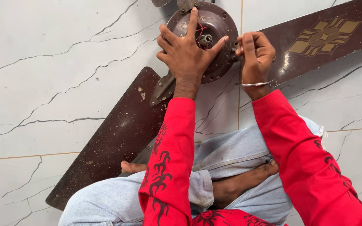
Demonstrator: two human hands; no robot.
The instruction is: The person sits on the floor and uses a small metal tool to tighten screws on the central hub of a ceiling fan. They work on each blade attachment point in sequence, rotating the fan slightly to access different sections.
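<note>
Fingers [170, 37] of the left hand [185, 52] are spread flat over the fan hub [214, 25], pressing down, likely to steady it. The right hand [254, 54] has its fingers pinched shut on something small at the hub's edge; what, I cannot tell. The fan lies on the tiled floor [42, 83] before crossed legs, one blade [114, 138] running down-left, another [323, 39] up-right.

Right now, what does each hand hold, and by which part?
The left hand presses flat on the fan motor top. The right hand pinches something small at the motor's rim; what cannot be told.
</note>
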